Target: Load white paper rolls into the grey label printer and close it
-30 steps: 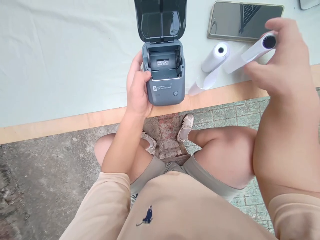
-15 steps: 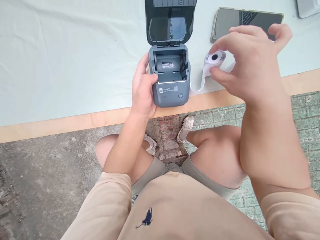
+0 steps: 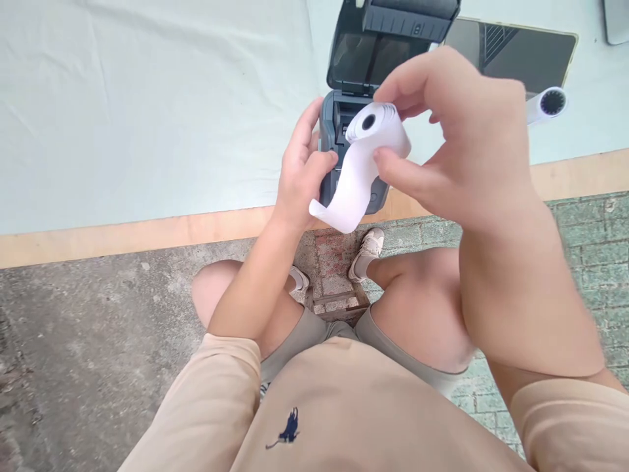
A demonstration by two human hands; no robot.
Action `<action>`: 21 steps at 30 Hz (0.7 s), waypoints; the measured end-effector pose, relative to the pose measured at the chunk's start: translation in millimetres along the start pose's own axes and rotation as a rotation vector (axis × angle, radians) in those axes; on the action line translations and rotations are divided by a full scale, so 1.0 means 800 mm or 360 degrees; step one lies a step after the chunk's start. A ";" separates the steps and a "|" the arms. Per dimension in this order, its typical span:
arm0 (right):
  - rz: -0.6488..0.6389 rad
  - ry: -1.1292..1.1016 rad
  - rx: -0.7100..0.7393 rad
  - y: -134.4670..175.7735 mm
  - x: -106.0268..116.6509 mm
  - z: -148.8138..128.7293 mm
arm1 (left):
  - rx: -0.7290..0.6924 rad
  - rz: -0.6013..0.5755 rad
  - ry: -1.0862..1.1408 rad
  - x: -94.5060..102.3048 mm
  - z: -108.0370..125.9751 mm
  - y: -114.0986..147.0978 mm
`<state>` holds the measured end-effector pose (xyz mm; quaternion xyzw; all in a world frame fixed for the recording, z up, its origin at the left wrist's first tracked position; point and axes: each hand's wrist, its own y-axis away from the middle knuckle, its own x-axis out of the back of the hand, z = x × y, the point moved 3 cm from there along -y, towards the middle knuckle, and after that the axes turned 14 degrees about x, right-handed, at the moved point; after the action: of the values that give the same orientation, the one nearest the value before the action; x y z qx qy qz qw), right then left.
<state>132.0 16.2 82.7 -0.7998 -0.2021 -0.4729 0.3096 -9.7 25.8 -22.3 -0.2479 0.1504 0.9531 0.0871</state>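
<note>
A small dark grey label printer (image 3: 328, 178) stands at the table's front edge, its lid (image 3: 388, 49) swung up and back. My left hand (image 3: 303, 167) grips the printer's left side, thumb on the rim of the paper bay. Between thumb and fingers of my right hand (image 3: 442, 131) is a white paper roll (image 3: 388, 131) with a dark core. The roll is over the printer's open bay and hides much of it; I cannot tell whether the two touch. A loose strip of its paper hangs down in a curl across the printer's front.
A smartphone (image 3: 531, 59) lies behind my right hand. Near it is another white roll (image 3: 548, 103) with a dark, ridged end. A grey object (image 3: 616, 19) shows at the far right corner. The pale cloth (image 3: 147, 131) ends at the table's wooden edge (image 3: 122, 239).
My right hand has lifted the paper roll off the table and carried it left over the printer. The printer appears slightly turned and further right in view. The other roll has come into sight.
</note>
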 end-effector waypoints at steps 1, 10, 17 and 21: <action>-0.0045 0.0083 0.0001 -0.003 -0.002 0.000 | 0.0014 0.0007 -0.0008 -0.001 0.000 0.002; -0.0196 0.0468 -0.0106 -0.011 -0.002 -0.015 | -0.0063 -0.0002 -0.0197 -0.001 0.000 0.005; -0.0212 0.0143 -0.0138 -0.018 -0.020 -0.002 | -0.0072 -0.0004 -0.0240 0.005 -0.007 0.001; 0.0019 -0.0187 0.0078 -0.016 -0.016 0.003 | -0.0051 0.0092 -0.0277 0.006 -0.007 0.001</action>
<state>119.8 27.1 74.2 -0.8195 -0.2267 -0.4183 0.3194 -11.5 23.6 -29.5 -0.1611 0.1341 0.9754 0.0682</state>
